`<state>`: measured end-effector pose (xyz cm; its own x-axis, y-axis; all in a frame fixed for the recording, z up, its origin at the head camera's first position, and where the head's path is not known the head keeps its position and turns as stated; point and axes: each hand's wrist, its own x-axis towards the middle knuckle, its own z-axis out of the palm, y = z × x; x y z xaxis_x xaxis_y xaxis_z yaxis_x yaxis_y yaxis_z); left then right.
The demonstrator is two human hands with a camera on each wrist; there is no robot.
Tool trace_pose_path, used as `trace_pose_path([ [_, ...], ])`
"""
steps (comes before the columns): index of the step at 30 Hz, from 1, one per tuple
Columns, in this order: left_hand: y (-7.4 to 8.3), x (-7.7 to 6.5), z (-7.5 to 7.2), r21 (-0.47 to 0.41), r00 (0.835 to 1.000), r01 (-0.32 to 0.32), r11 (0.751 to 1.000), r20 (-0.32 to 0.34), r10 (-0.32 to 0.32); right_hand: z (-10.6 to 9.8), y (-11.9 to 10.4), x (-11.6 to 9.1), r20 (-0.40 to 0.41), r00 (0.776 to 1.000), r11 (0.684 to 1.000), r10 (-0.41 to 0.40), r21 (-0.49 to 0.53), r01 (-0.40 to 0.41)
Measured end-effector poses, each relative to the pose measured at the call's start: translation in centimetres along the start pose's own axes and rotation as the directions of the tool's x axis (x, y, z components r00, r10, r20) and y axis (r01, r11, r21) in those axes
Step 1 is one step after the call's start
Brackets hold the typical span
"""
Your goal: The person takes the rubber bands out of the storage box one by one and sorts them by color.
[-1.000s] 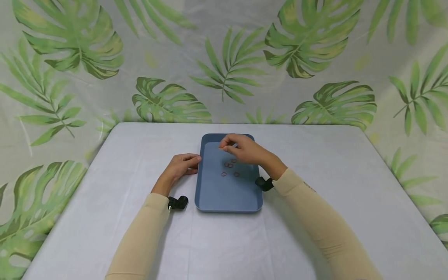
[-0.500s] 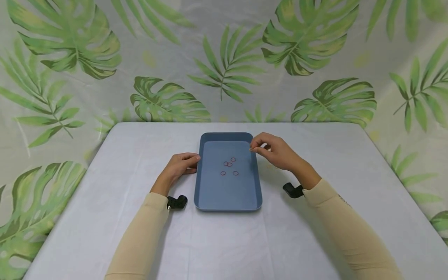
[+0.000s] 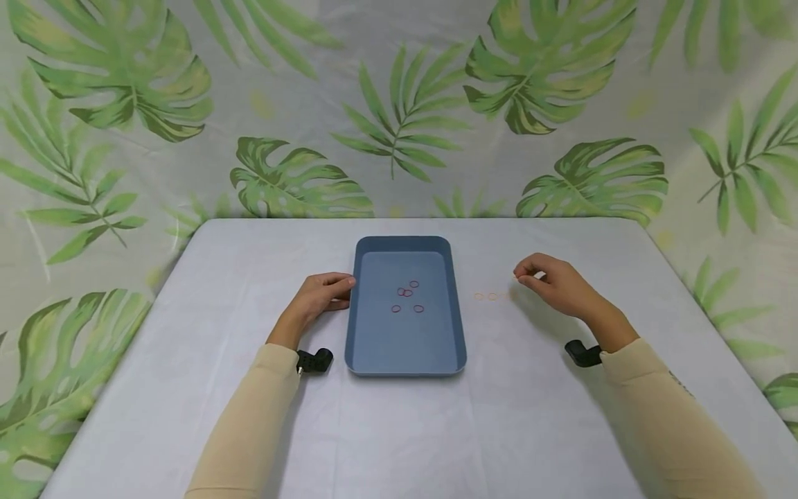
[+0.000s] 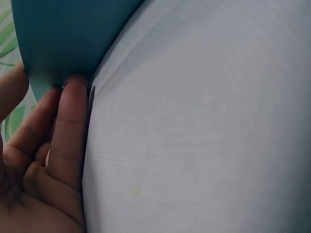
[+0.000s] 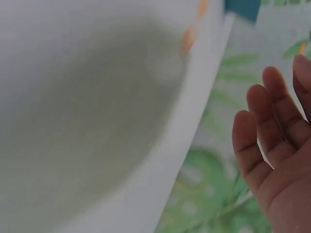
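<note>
A: Left hand [image 3: 321,294]?
B: Laid against the outer left wall of the blue tray [image 3: 399,350], fingers nearly straight, nothing seemingly clamped. Tray is set flat on the white table [image 3: 399,430].

A: Right hand [image 3: 557,283]?
B: Held over the table, well right of the tray, thumb and fingertips brought together on an orange ring [image 5: 302,49]. Only a sliver is shown.

A: Others?
B: Loose orange rings [image 5: 189,40] are laid in a row just right of the tray; two clear, a third faint. Five red rings [image 3: 404,292] are seen inside the tray, two apparently overlapping.

A: Risks?
B: The held ring could be dropped out of line or flicked away, being thin and gripped by fingertips only. If the hand were lowered carelessly, the row could be dragged askew. Orange on white could be overlooked, contrast being poor.

A: Tray side?
B: If pressed harder from the left, the tray could be slid into the row. The overlapping pair could be picked up together by mistake.
</note>
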<state>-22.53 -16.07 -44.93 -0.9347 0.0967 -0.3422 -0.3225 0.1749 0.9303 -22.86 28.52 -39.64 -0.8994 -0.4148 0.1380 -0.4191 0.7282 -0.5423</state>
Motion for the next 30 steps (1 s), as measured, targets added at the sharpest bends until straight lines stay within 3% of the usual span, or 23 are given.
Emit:
trace_pose_path([
  [5,-0.1,0.2,0.1,0.008,1.000,0.004,1.000,0.006,-0.004,-1.5,2.9,-2.3,-0.055,0.998,0.998,0.042,-0.033,-0.044],
  [10,0.0,0.0,0.0,0.012,1.000,0.004,1.000,0.000,-0.004,-1.4,4.1,-3.0,-0.050,0.997,0.998,0.053,-0.039,-0.055],
  [15,-0.1,-0.1,0.1,0.009,1.000,0.004,1.000,0.000,-0.004,-0.7,4.4,-2.6,-0.011,0.998,0.995,0.063,-0.079,-0.064],
  [23,0.0,-0.1,0.0,0.019,1.000,0.012,1.000,-0.010,-0.012,-0.2,4.0,-1.4,0.063,0.998,0.988,0.019,-0.152,-0.009],
  [30,0.2,0.0,0.1,0.005,1.000,0.018,1.000,-0.010,-0.018,0.4,4.0,-0.3,0.128,0.988,0.986,0.086,-0.157,-0.065],
])
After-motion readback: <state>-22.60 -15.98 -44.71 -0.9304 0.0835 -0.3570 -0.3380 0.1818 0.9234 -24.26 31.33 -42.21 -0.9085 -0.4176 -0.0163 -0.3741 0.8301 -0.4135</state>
